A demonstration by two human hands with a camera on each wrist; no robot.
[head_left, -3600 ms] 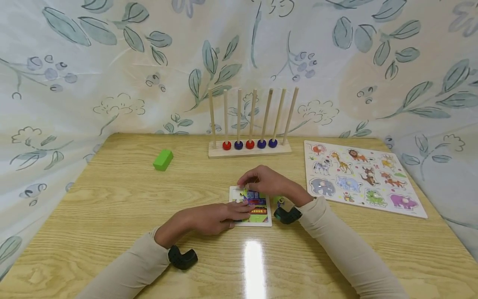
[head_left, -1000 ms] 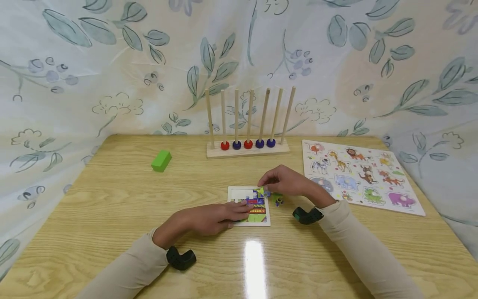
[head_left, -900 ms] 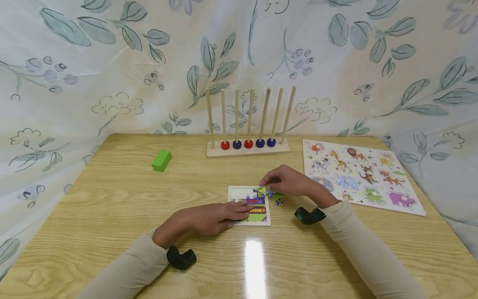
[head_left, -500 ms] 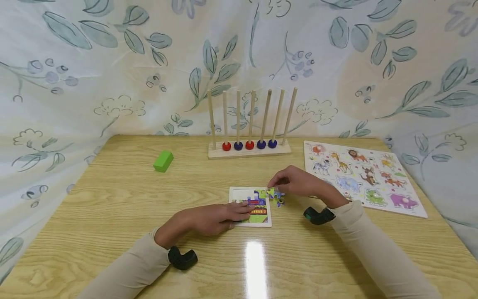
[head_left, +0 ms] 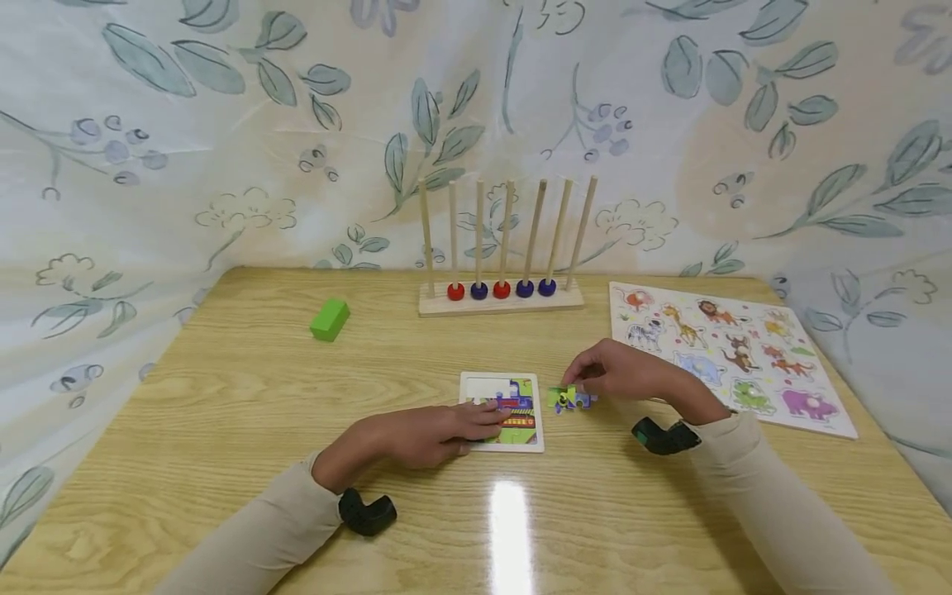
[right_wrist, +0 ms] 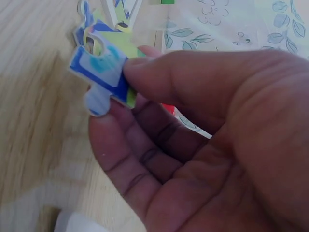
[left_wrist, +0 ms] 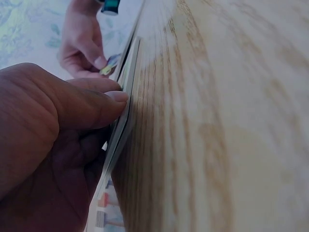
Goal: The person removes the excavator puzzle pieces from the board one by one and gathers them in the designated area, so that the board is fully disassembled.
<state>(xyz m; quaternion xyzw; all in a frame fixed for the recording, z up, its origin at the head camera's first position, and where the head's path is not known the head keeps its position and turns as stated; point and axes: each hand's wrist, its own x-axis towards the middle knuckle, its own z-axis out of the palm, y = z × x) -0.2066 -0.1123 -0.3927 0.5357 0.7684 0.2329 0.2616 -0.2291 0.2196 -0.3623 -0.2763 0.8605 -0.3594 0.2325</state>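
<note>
My right hand (head_left: pixel 628 373) pinches a jigsaw piece (right_wrist: pixel 104 67) between thumb and fingers, just right of a small jigsaw tray. White, blue and green show on the piece, with a rounded tab. Other loose jigsaw pieces (head_left: pixel 561 402) lie by the fingertips, partly overlapped in the head view. My left hand (head_left: pixel 420 435) rests with extended fingers on the left part of the tray (head_left: pixel 540 442), its thumb (left_wrist: pixel 116 96) right at the edge. A train picture fills the tray's lower and right parts; white backing shows at its upper left. My left fingers hide some of the picture.
Behind the tray stands a wooden peg rack (head_left: pixel 502 306) with red and blue beads. An animal peg puzzle board (head_left: pixel 833 421) lies at the right, partly beneath my right forearm in view. A green block (head_left: pixel 330 319) sits at the back left. A patterned cloth hangs behind the table.
My right hand has moved from the tray's top to the loose pieces on its right, taking a jigsaw piece out. More white backing shows at the tray's top. My left hand stays put.
</note>
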